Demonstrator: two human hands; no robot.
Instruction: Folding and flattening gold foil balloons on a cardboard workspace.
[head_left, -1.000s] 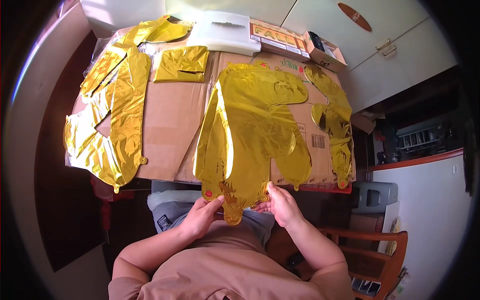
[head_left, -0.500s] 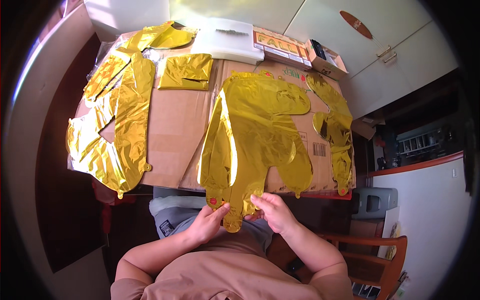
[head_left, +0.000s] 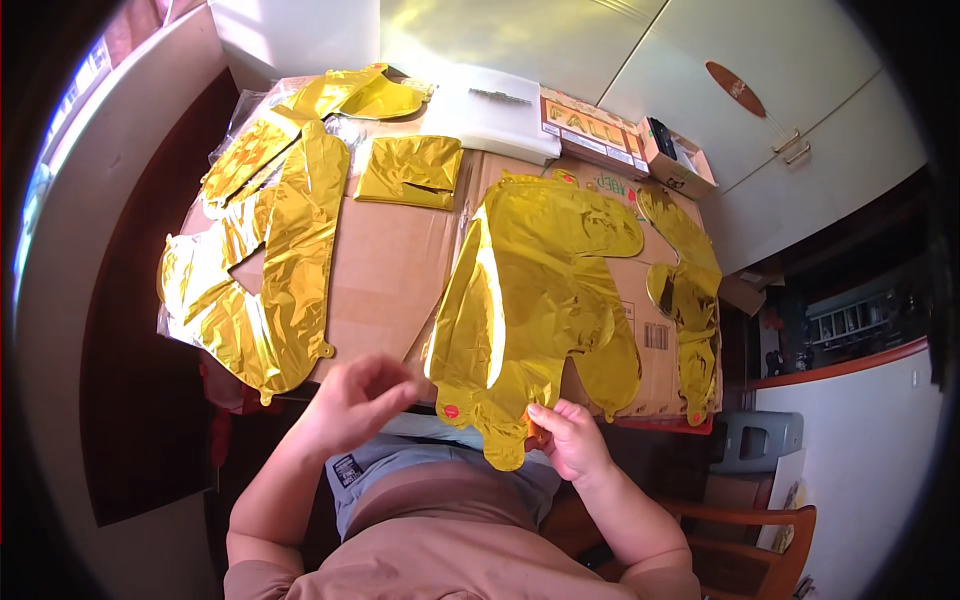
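A flat gold foil balloon [head_left: 535,290] lies on the near middle of the cardboard, its rounded lower end hanging over the edge above my lap. My right hand [head_left: 577,440] pinches the balloon's lower right edge between thumb and fingers; a small orange patch shows beside the thumb. My left hand [head_left: 362,405] is raised to the left of the balloon, apart from it. Its fingers are slightly bent, somewhat blurred, and hold nothing. Near the balloon's lower left corner sits a red dot [head_left: 451,411].
Another flat gold balloon [head_left: 305,240] covers the cardboard's [head_left: 385,280] left side. A folded gold foil piece [head_left: 408,172] lies behind, and a narrower balloon [head_left: 693,310] at right. A white box [head_left: 495,120], a printed carton [head_left: 592,130] and an open box [head_left: 680,160] line the back.
My left hand has let go of the balloon's lower left edge and moved up and left. My right hand keeps its pinch. The whole view has shifted slightly.
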